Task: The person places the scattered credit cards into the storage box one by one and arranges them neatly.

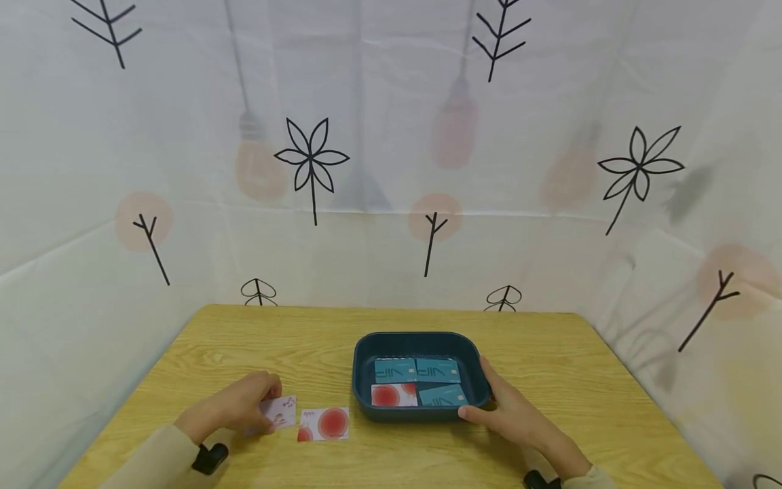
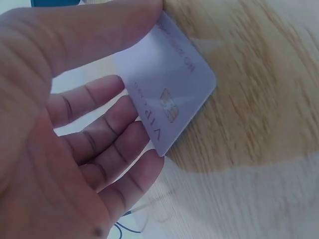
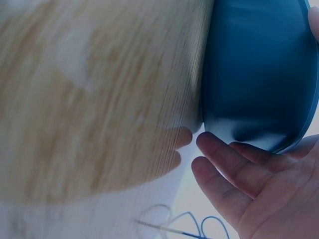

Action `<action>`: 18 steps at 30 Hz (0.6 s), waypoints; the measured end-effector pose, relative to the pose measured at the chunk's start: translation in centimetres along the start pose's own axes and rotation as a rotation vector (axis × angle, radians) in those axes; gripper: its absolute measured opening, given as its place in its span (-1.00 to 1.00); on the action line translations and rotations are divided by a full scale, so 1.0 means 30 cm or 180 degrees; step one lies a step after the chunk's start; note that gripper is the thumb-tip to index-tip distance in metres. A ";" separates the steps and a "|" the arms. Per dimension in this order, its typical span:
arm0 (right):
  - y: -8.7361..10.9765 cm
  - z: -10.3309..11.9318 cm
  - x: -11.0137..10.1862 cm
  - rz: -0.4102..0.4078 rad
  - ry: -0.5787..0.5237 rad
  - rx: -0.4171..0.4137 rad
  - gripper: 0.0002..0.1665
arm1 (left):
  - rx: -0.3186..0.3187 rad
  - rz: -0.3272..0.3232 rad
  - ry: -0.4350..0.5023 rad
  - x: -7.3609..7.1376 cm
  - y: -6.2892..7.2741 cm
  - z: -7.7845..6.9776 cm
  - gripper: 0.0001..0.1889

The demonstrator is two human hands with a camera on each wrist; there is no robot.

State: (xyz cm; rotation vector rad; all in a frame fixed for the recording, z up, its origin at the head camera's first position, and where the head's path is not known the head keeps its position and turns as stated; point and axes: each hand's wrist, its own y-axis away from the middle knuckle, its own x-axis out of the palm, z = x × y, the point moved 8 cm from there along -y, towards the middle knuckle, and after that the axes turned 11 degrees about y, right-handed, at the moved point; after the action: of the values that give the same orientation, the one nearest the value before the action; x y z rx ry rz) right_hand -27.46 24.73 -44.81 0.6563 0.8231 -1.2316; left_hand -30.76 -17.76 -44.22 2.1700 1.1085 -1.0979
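Note:
In the head view my left hand (image 1: 241,406) pinches a pale card with a pink floral print (image 1: 282,411), tilted just above the table. The left wrist view shows the card's other face (image 2: 169,84), with VIP lettering and a chip, between thumb and fingertips. To its right a white card with red circles (image 1: 324,424) lies on the table. My right hand (image 1: 510,411) holds the right front corner of a dark blue rectangular dish (image 1: 421,413), thumb at the front rim, fingers along the side. Inside lie several teal VIP cards (image 1: 436,371) and one red-circle card (image 1: 393,395).
The wood-grain table (image 1: 281,339) is bordered at the back and sides by a white cloth (image 1: 379,258) printed with plants and lamps. Black wrist bands (image 1: 210,459) sit on both wrists.

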 end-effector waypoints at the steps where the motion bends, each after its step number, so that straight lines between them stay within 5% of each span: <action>1: 0.000 0.000 0.000 -0.0001 0.0003 0.0000 0.31 | 0.0013 -0.0003 -0.0015 0.000 0.000 -0.001 -0.55; 18: 0.000 0.003 0.000 -0.0002 -0.0015 0.0028 0.31 | -0.0022 -0.0086 -0.0162 -0.005 0.002 0.003 -0.55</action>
State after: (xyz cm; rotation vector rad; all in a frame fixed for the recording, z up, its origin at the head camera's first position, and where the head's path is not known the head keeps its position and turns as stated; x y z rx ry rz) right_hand -27.45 24.66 -44.75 0.6602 0.8144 -1.2376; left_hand -30.81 -17.92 -44.14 2.1157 1.1204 -1.1529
